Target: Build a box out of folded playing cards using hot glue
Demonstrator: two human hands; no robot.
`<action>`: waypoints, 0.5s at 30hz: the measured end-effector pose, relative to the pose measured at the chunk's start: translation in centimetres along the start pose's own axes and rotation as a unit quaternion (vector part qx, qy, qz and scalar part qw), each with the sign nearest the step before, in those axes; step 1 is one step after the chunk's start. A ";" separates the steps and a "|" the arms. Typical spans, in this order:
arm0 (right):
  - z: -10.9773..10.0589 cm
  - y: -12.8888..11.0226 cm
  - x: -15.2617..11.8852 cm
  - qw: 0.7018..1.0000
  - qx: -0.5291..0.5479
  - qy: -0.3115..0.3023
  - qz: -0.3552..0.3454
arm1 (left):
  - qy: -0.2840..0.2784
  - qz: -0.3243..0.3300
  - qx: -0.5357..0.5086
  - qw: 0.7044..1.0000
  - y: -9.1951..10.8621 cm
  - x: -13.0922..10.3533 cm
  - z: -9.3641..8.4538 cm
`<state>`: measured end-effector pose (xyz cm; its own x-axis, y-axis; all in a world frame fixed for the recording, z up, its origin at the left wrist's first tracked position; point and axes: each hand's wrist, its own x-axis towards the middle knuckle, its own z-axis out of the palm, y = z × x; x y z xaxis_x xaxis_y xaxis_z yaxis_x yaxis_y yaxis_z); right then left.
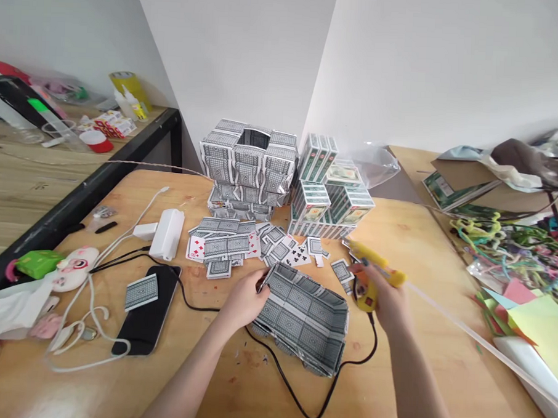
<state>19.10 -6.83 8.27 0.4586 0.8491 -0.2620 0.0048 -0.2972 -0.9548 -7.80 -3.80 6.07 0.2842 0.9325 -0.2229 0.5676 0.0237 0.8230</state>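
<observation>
An open tray built from playing cards rests tilted on the wooden table. My left hand grips its upper left corner, fingers closed on the edge. Just right of the tray, my right hand is wrapped round a yellow glue gun, whose nozzle points up and left; a long clear glue stick sticks out of its back. Loose playing cards lie beyond the tray. Behind them stands a larger structure of folded cards, and beside it are stacked card boxes.
The glue gun's black cable loops around the tray's near side. At left are a phone with a card on it, a white adapter and white cables. Coloured paper and pipe cleaners lie at right.
</observation>
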 end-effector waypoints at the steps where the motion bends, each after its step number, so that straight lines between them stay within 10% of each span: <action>1: -1.8 0.6 0.8 0.999 0.048 0.019 0.017 | 0.005 0.001 -0.004 1.000 0.0 0.1 0.0; 6: -8.3 4.3 4.0 0.969 0.232 0.032 0.073 | 0.021 0.013 0.008 1.000 -0.1 1.1 0.1; 15: -9.3 6.1 5.6 0.970 0.111 -0.019 0.215 | 0.043 0.026 0.102 0.994 0.5 1.9 0.7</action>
<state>30.01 -7.95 2.28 0.3422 0.6840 -0.6442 -0.3725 -0.5307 -0.7613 -6.44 -2.26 5.65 0.2553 0.9582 -0.1294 0.7009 -0.0912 0.7074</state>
